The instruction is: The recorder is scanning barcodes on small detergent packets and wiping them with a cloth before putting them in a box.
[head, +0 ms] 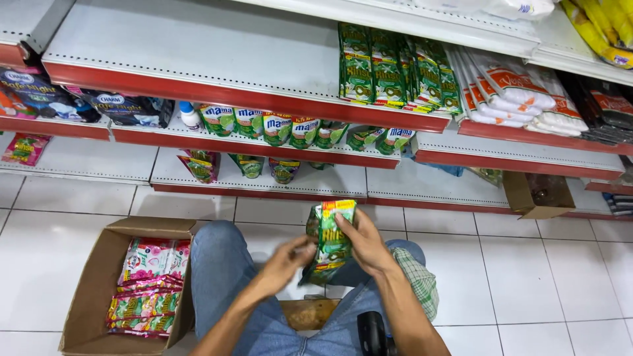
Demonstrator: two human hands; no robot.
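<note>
green pouches (330, 240), a small stack of them, sit upright between my two hands, above my knees and in front of the lowest shelf. my right hand (366, 245) is clamped on the stack from the right side, fingers wrapped over the top edge and thumb against the front. my left hand (288, 258) is at the lower left of the stack, fingers curled toward it; it is blurred, so i cannot tell whether it grips the pouches or only brushes them. the two hands are close together, with only the pouches between them.

i am crouched in blue jeans on a white tiled floor (567, 277), and a checked cloth (419, 280) hangs by my right knee. to my left, just beside my thigh, stands an open cardboard box (92, 290) with pink and red sachets (148, 283) lying in it (stacked flat, several rows deep).

the shelves (198, 46) ahead are white with red front edges. more green pouches of the same kind (395, 66) stand in a tight row on the upper shelf, next to white and orange packs (514, 92). one level down is a row of green and white pouches (277, 125), and left of them dark blue packs (125, 109). a few loose green pouches (264, 166) lie on the shelf below that. a second, smaller cardboard box (537, 194) rests on the lowest shelf at the right, well apart from my hands.
</note>
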